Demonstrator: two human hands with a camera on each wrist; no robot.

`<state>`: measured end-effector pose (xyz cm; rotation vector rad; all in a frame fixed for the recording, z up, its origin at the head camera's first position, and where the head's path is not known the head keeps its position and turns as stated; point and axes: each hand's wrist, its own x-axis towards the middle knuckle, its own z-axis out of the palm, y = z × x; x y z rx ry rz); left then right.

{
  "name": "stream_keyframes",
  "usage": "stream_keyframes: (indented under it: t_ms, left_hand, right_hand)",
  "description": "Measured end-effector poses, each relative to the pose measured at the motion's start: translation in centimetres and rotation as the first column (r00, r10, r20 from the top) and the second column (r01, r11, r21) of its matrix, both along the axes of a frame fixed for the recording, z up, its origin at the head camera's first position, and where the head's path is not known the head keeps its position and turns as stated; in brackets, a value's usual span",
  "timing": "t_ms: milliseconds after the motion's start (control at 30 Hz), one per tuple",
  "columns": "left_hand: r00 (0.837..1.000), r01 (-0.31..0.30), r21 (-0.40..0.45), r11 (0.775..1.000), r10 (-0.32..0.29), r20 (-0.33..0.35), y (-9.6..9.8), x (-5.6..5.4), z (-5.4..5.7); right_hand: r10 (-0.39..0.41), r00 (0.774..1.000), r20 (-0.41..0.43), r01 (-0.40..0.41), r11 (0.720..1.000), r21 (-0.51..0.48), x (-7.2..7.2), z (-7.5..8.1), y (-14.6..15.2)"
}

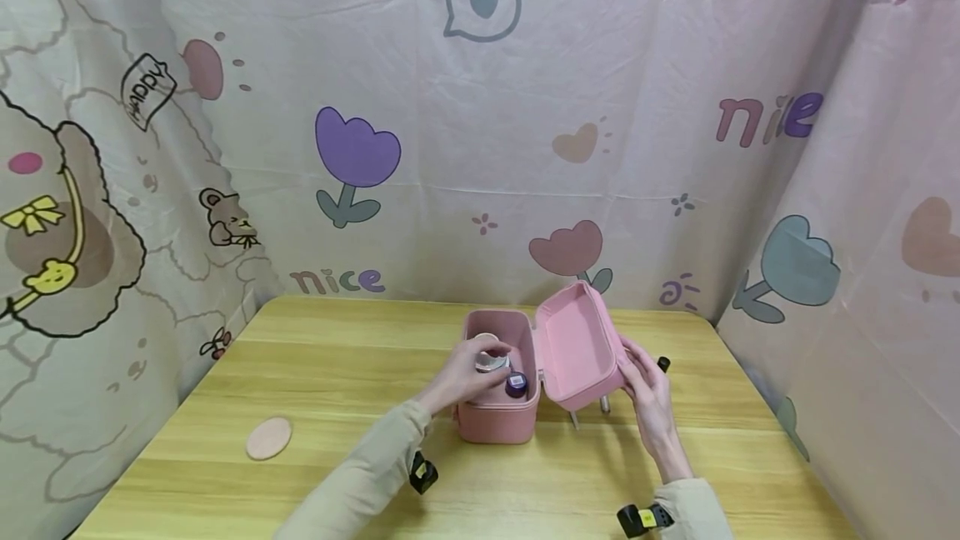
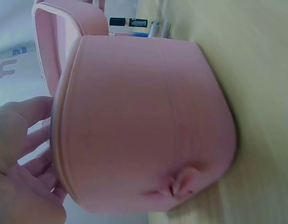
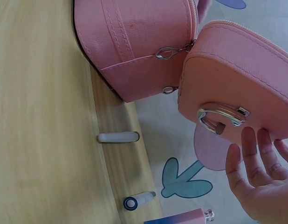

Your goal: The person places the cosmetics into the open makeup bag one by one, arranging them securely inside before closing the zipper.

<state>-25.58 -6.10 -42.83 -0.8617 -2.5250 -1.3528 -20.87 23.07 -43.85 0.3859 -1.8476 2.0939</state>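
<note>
A pink case (image 1: 497,423) stands on the table with its lid (image 1: 577,340) swung out to the right. My left hand (image 1: 461,373) reaches over the rim, its fingers bent down into the case beside a white round jar (image 1: 491,362). Whether they pinch that jar is hidden. Close to the thumb, a small dark-blue jar (image 1: 516,384) sits inside. With spread, fairly straight fingers, my right hand (image 3: 263,177) touches the edge of the lid, near its metal-ringed handle (image 3: 214,116).
A round pale-pink pad (image 1: 268,438) lies on the left of the table. Behind the lid are a white tube-shaped item (image 3: 118,137), a short silver-and-white cylinder (image 3: 139,200) and a pink-blue item (image 3: 181,218). A black-capped stick (image 2: 128,22) is farther right. Patterned cloth hangs around the table.
</note>
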Motion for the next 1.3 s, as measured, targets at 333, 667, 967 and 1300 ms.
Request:
stream_keyframes:
  t_ms: [333,667,967,1300]
  left_hand:
    - [0.995,-0.098,0.075,0.992,0.098,0.006,-2.8,1.1,-0.4]
    - [0.977,-0.215,0.114,0.970,0.212,0.034,-6.8,1.9,0.0]
    - [0.953,-0.300,0.069,0.952,0.302,-0.033,-11.5,2.0,0.1]
    - [0.927,-0.376,-0.012,0.927,0.375,-0.026,-16.9,2.7,0.4]
  right_hand:
    - [0.010,1.000,0.000,-0.010,1.000,-0.006,0.0,0.0,0.2]
    - [0.001,1.000,0.007,-0.001,1.000,0.002,0.1,0.1,0.3]
    - [0.002,1.000,-0.002,-0.002,1.000,0.004,0.0,-0.1,0.3]
    - [0.008,1.000,-0.004,-0.008,1.000,0.004,0.0,-0.1,0.1]
